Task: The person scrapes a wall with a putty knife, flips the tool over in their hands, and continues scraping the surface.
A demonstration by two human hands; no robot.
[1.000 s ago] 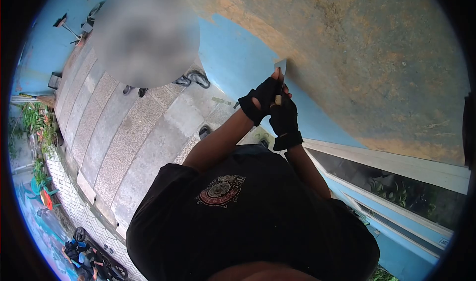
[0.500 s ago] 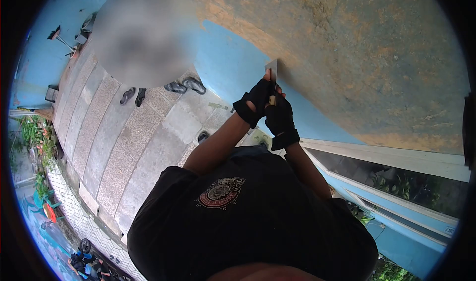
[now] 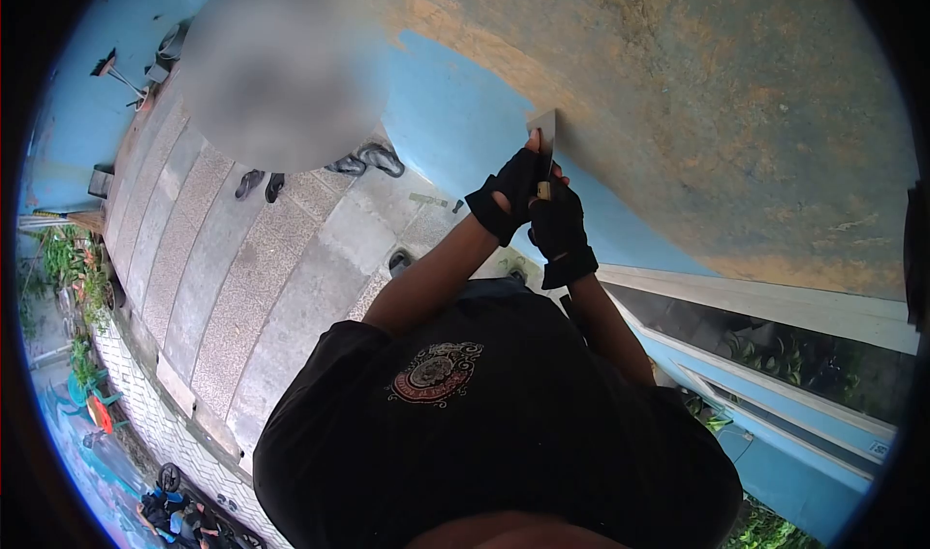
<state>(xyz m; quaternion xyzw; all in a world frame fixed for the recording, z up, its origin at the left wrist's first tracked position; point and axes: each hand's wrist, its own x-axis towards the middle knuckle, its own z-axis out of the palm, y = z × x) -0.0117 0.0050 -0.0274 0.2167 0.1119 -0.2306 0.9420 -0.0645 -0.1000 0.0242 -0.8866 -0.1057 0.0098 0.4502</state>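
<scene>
Closed both hands fully round the handle of the scraper [image 3: 544, 131]: left hand [image 3: 506, 193] on the side away from the wall [image 3: 736, 113], right hand [image 3: 560, 228] just below it and touching it. Wore black fingerless gloves on both. Set its pale blade against the wall, at the edge between blue paint [image 3: 455, 113] and bare brown surface. Noted white window frame [image 3: 765, 305] along the wall below the hands. Noted paved walkway [image 3: 242, 278] at the foot of the wall, dark sandals [image 3: 373, 160] on it, well apart from the hands.
</scene>
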